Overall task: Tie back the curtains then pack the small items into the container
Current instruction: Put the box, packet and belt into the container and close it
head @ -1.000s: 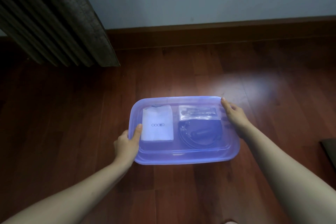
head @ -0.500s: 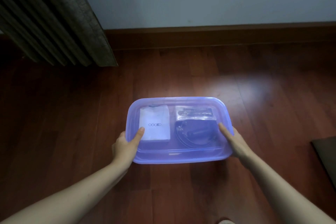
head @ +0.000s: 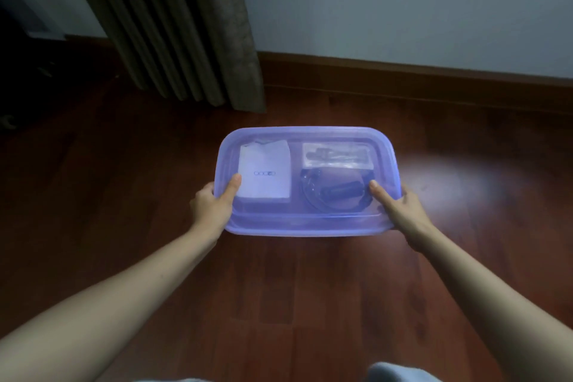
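Note:
A translucent purple container (head: pixel 307 228) with its lid on is held between my two hands above the wooden floor. Through the lid I see a white box (head: pixel 266 172), a clear packet (head: pixel 336 154) and a dark coiled cable (head: pixel 336 194). My left hand (head: pixel 212 203) grips the container's near left side, thumb lying on the lid. My right hand (head: pixel 400 206) grips the near right side, thumb on the lid too. A grey-brown curtain (head: pixel 179 25) hangs in gathered folds at the upper left.
Dark red wooden floor (head: pixel 310 288) spreads all around, with a bright glare patch (head: pixel 449 180) to the right. A wooden skirting board (head: pixel 403 74) runs along the pale wall. The far left is dark shadow. Pale fabric shows at the bottom edge.
My right hand slid from the container's far right corner to its near right side. The view has swung so the curtain sits closer to centre, and the container appears lifted nearer.

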{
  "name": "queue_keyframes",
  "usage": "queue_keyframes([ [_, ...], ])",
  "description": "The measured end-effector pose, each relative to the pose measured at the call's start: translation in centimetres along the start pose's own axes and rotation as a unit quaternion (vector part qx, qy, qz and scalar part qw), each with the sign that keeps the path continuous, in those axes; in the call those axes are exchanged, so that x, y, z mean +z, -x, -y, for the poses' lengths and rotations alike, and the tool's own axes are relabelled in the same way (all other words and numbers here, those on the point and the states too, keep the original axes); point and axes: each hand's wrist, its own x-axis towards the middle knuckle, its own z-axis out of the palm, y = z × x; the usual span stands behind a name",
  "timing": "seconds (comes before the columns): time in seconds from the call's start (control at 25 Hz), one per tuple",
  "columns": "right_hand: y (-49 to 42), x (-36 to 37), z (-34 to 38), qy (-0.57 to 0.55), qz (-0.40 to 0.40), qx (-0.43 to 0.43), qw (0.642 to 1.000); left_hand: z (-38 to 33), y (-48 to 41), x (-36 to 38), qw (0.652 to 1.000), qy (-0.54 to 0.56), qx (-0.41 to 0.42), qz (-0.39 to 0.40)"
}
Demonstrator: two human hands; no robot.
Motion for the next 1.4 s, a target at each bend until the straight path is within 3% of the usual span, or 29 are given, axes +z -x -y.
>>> queue_keyframes([
  [0.48, 1.2, 17.9, 16.4, 0.087, 0.133, -0.015, 0.987, -0.6, -5.1, -21.9, 0.990, 0.019, -0.075, -0.114],
  [0.72, 1.2, 26.5, 19.8, 0.108, 0.183, -0.018, 0.977, 3.4, -8.5, -28.2, 0.977, 0.066, -0.149, -0.139],
  [0.8, 0.3, 29.5, 19.9, 0.116, 0.191, -0.018, 0.975, 5.3, -9.9, -29.7, 0.961, 0.164, -0.173, -0.137],
  [0.92, -0.9, 33.8, 19.8, 0.137, 0.198, -0.014, 0.970, 6.6, -10.2, -30.1, 0.897, 0.349, -0.213, -0.169],
  [1.12, -3.8, 41.7, 19.8, 0.152, 0.224, -0.041, 0.962, 6.9, -11.3, -25.2, 0.820, 0.490, -0.268, -0.123],
  [1.28, -6.1, 46.5, 20.1, 0.152, 0.221, -0.030, 0.963, 6.3, -16.3, -23.6, 0.794, 0.526, -0.258, -0.162],
  [1.4, -7.9, 49.0, 19.6, 0.108, 0.208, 0.030, 0.972, 6.3, -20.2, -23.9, 0.807, 0.503, -0.250, -0.182],
])
